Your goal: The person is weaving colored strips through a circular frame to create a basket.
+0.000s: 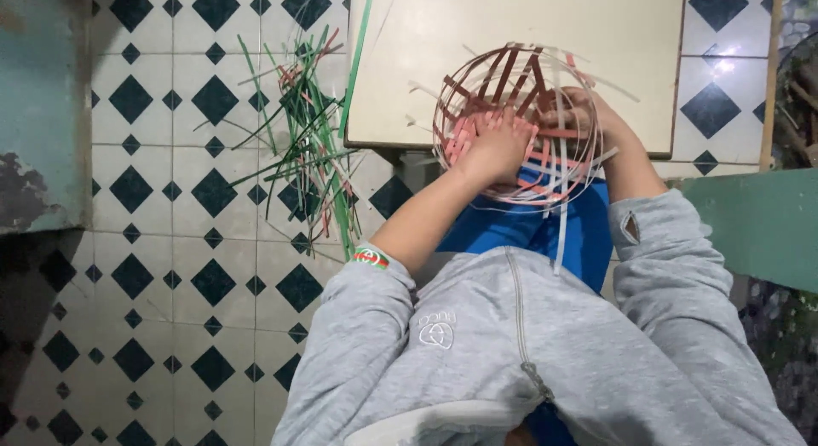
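Hands: left grip (pixel 494 143) and right grip (pixel 579 114) both grasping half-woven basket (pixel 511 80)

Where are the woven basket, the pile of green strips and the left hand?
woven basket (pixel 503 75): head view, on its far wall of red and white strips.
pile of green strips (pixel 311 135): head view, middle of the pile on the tiled floor.
left hand (pixel 497 145): head view, back of the hand.

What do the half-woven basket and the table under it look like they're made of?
Basket: thin flat strips, red, pink and white, smooth and springy-looking, probably plastic strapping, though split cane is possible. Table: pale cream top with a matte, laminate-like face and a darker edge band; the core is hidden.
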